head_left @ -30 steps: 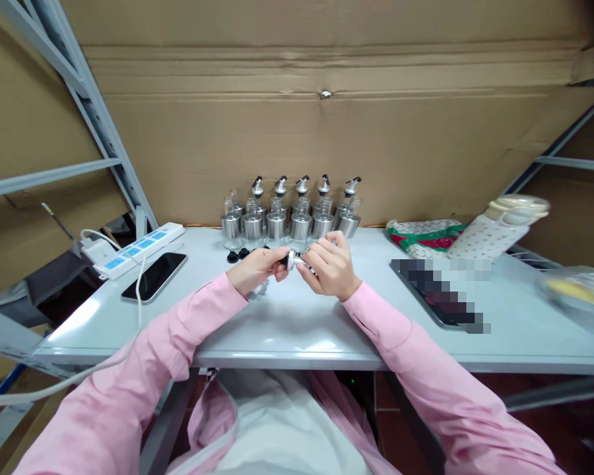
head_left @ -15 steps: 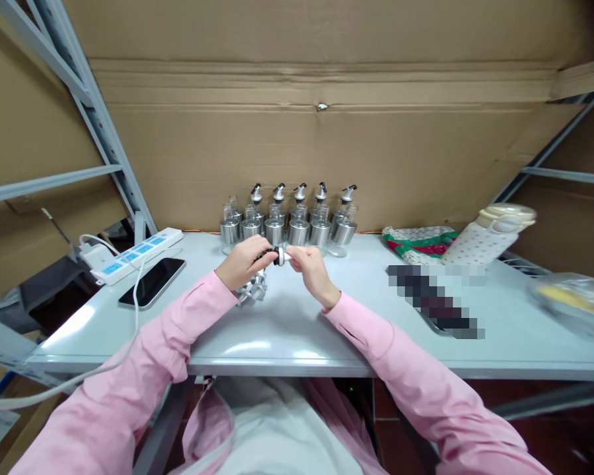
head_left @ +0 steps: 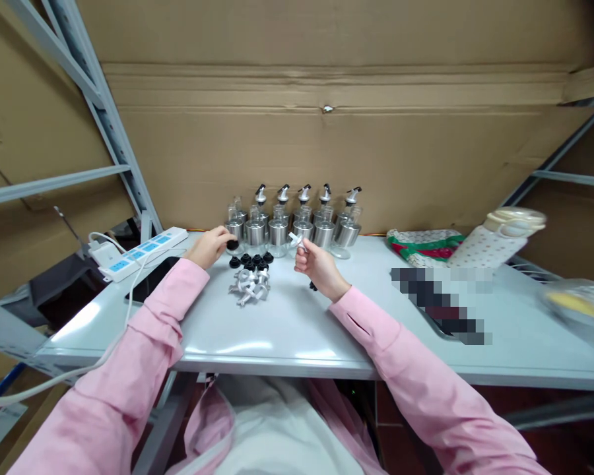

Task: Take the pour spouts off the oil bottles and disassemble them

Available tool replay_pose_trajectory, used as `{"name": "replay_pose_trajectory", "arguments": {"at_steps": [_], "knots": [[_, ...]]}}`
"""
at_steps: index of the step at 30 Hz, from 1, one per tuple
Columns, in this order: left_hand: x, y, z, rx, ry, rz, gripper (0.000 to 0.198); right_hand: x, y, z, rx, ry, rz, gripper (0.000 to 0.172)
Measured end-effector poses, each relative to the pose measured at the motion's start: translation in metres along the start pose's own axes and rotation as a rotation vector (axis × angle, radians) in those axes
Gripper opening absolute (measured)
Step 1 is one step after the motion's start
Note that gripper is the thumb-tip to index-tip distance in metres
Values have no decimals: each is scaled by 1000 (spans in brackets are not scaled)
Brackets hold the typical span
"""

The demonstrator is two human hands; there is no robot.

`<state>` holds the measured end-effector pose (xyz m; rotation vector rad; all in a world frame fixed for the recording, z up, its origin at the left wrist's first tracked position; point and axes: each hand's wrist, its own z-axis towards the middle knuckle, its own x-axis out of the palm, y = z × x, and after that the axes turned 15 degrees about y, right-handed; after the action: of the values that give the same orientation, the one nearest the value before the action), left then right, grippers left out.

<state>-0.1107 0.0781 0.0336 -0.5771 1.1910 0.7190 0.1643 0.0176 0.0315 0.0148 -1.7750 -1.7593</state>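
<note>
My left hand (head_left: 208, 247) is closed on a black stopper (head_left: 232, 245), in front of the leftmost bottles. My right hand (head_left: 321, 265) pinches a silver pourer (head_left: 297, 242) near the middle of the table; its lower end points into my fingers. Between my hands lie several black stoppers (head_left: 247, 259) in a cluster, with a pile of silver pourer parts (head_left: 250, 286) just nearer to me. A small black piece (head_left: 313, 286) shows partly beneath my right hand. Behind stand rows of glass and steel bottles (head_left: 278, 233); several at the back carry silver pourers with black tips (head_left: 304, 192).
On the left of the table (head_left: 287, 343) are a power strip (head_left: 143, 254), a white cable and a phone (head_left: 151, 280). To the right are a patterned cloth (head_left: 420, 245), a dotted white bottle (head_left: 495, 241), a blurred-out object (head_left: 440, 307) and a plastic-wrapped bowl (head_left: 581, 307).
My hands have moved apart. The left one has gone left with a black stopper; the right one holds a silver pourer. The stoppers and pourer pile now show between them.
</note>
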Motion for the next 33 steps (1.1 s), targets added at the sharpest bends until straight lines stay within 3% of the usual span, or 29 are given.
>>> {"name": "replay_pose_trajectory", "arguments": {"at_steps": [4,11,23,33], "knots": [[10,-3,-2,22,118,0,34,-4,-2,0,7,-29,-4,38],[24,-4,-3,-66,410,-57,27,-7,1,-1,-1,-26,8,39],[20,3,-4,-89,454,-155,30,-10,2,-2,-13,-23,5,37],[29,-2,0,-71,342,-251,19,-11,2,-2,-22,-35,-18,39]]}}
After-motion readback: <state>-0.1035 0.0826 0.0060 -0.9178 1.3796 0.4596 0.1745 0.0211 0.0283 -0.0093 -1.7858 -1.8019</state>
